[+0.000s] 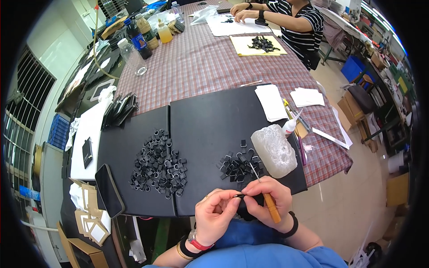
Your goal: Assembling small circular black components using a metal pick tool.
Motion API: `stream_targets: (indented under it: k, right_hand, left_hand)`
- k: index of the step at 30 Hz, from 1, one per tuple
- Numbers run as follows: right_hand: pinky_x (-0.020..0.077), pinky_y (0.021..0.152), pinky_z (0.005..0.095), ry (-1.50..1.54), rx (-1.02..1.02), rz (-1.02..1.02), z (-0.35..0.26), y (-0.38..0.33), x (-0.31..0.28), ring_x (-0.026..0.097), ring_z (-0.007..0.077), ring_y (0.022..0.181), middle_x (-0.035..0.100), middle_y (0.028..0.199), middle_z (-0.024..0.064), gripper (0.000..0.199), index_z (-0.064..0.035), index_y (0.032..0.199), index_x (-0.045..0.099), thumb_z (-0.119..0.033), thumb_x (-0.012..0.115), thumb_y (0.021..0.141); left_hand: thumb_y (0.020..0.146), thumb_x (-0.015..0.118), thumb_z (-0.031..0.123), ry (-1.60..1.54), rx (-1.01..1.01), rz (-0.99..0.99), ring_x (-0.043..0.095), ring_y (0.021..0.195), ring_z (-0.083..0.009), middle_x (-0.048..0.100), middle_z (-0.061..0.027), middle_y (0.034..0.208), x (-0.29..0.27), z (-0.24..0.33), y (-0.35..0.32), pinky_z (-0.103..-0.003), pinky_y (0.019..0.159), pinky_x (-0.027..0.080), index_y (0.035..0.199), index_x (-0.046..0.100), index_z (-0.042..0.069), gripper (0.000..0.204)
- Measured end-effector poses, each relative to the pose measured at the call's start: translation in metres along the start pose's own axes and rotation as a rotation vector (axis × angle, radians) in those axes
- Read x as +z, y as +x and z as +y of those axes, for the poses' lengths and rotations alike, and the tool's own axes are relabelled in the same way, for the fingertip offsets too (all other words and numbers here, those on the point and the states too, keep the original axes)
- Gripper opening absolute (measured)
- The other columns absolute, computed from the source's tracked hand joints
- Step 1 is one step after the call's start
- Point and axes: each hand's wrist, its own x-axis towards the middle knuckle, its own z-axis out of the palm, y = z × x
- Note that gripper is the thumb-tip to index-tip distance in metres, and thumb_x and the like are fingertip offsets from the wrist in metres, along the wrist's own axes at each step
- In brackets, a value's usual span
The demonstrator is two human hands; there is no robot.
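Left grip (pixel 217 213) pinches a small black clip (pixel 239 195); right grip (pixel 268 196) clasps a wooden-handled pick (pixel 269 206).

Bright, even overhead light; shadows soft and short. Mild sheen on black mats (pixel 210 120). Strong fisheye bending toward dark rim; centre sharp, edges slightly soft
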Motion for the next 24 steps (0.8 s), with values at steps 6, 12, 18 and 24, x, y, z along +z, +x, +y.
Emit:
stream_targets:
  k: [6,12,18,24]
  right_hand:
    - [0.0516,0.069,0.0265,0.005,0.011,-0.015,-0.001,-0.003,-0.001,0.066,0.0177,0.076,0.069,0.086,0.0127,0.023,-0.001,0.092,0.064,0.008,0.072,0.072]
    - [0.0536,0.068,0.0269,-0.024,0.008,-0.029,0.002,-0.001,-0.003,0.067,0.019,0.076,0.069,0.088,0.0096,0.027,-0.0043,0.092,0.065,0.006,0.076,0.07]
    - [0.0516,0.063,0.0284,-0.1,-0.078,0.011,0.002,0.001,0.008,0.063,0.0205,0.07,0.066,0.083,0.0085,0.028,-0.0066,0.087,0.06,0.008,0.073,0.067]
    - [0.0509,0.062,0.0301,-0.166,-0.162,0.026,0.008,-0.008,0.007,0.061,0.0224,0.068,0.064,0.083,0.0081,0.027,-0.0073,0.086,0.056,0.006,0.072,0.068]
  left_hand:
    - [0.087,0.07,-0.002,0.16,0.131,0.035,0.053,0.065,-0.0018,0.062,-0.0012,0.085,0.001,-0.004,-0.002,-0.018,0.055,0.042,0.098,0.069,-0.004,0.012]
    - [0.083,0.07,-0.004,0.293,0.182,0.07,0.049,0.063,-0.0042,0.062,-0.0019,0.079,0.005,-0.003,0.002,-0.018,0.056,0.038,0.093,0.069,-0.003,0.009]
    - [0.08,0.071,-0.005,0.458,0.31,0.113,0.049,0.059,-0.0059,0.062,-0.0036,0.076,0.005,-0.002,0.004,-0.02,0.052,0.038,0.09,0.07,-0.001,0.011]
    - [0.081,0.069,0.0,0.558,0.415,0.068,0.057,0.064,-0.0163,0.059,-0.0083,0.085,0.013,0.006,0.001,-0.026,0.056,0.045,0.093,0.066,0.003,0.013]
